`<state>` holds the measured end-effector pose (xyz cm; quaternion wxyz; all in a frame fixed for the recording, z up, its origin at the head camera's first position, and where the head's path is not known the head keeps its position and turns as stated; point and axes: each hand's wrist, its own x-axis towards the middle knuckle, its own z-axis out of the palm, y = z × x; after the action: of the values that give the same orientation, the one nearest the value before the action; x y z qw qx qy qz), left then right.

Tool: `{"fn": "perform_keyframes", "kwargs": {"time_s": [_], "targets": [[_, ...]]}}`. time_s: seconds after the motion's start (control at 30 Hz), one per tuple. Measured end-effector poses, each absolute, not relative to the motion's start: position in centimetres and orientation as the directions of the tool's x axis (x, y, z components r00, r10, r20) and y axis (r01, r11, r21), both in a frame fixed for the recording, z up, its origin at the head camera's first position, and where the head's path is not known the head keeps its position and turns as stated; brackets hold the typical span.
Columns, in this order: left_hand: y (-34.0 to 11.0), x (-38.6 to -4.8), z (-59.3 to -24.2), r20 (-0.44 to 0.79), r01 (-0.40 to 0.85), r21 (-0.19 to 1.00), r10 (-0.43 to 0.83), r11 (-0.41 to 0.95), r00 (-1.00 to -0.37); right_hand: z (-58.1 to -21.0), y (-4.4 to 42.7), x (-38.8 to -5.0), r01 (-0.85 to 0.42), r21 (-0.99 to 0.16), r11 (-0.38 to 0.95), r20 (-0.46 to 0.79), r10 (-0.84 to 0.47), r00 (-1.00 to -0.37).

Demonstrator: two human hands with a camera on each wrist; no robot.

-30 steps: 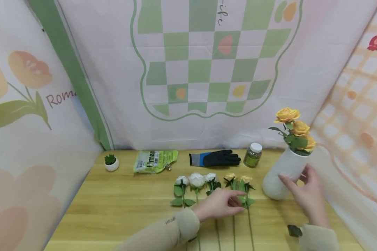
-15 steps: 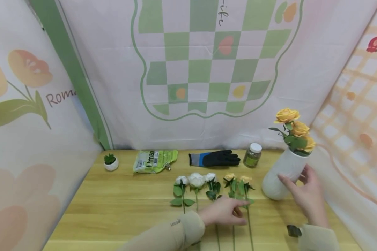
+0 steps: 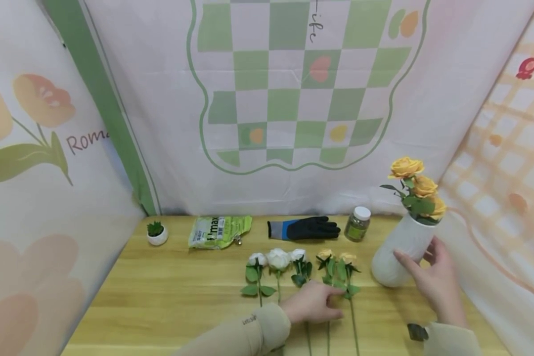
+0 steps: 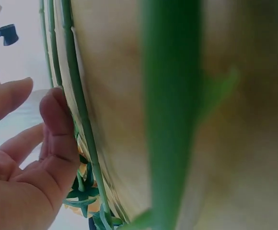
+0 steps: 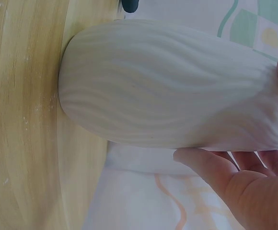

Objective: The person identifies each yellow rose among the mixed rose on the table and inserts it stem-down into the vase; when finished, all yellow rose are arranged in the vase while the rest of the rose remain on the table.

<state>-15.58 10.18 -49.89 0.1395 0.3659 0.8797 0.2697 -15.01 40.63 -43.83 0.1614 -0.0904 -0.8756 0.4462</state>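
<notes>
My right hand (image 3: 440, 282) holds the white ribbed vase (image 3: 402, 252), thumb on the near side and fingers behind. The vase has three yellow roses (image 3: 422, 187) in it and leans to the right on the table. Low over the stems of two yellow roses (image 3: 348, 258) hovers my left hand (image 3: 313, 302), its thumb and fingers apart. In the left wrist view the fingers (image 4: 57, 115) lie right beside a green stem (image 4: 84, 115); whether they touch it I cannot tell. Three white roses (image 3: 278, 259) lie left of these, their stems partly hidden by my left arm.
Along the back of the wooden table (image 3: 160, 282) are a small potted plant (image 3: 157, 233), a green-and-white packet (image 3: 218, 232), a black-and-blue glove (image 3: 304, 229) and a white-lidded jar (image 3: 358, 225). Printed cloth walls enclose the back and sides.
My left hand has come down and toward me along the yellow rose stems, and over the last half second slightly left. My right hand and the vase have stayed in place.
</notes>
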Motion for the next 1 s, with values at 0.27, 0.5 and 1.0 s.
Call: {"fn": "perform_keyframes", "kwargs": {"time_s": [0.27, 0.5, 1.0], "targets": [[10.30, -15.71, -50.18, -0.108, 0.538, 0.542, 0.688, 0.646, -0.718, -43.91, 40.68, -14.87, 0.016, -0.816, 0.577, 0.195, 0.300, -0.934], [10.43, -15.97, -50.55, -0.054, 0.581, 0.522, 0.704, 0.624, -0.708, -44.00, 40.77, -14.88, 0.027, -0.813, 0.582, 0.186, 0.302, -0.935], [10.50, -16.35, -50.60, -0.088, 0.521, 0.586, 0.688, 0.621, -0.721, -43.74, 40.57, -14.86, 0.023, -0.810, 0.586, 0.195, 0.306, -0.932]]}}
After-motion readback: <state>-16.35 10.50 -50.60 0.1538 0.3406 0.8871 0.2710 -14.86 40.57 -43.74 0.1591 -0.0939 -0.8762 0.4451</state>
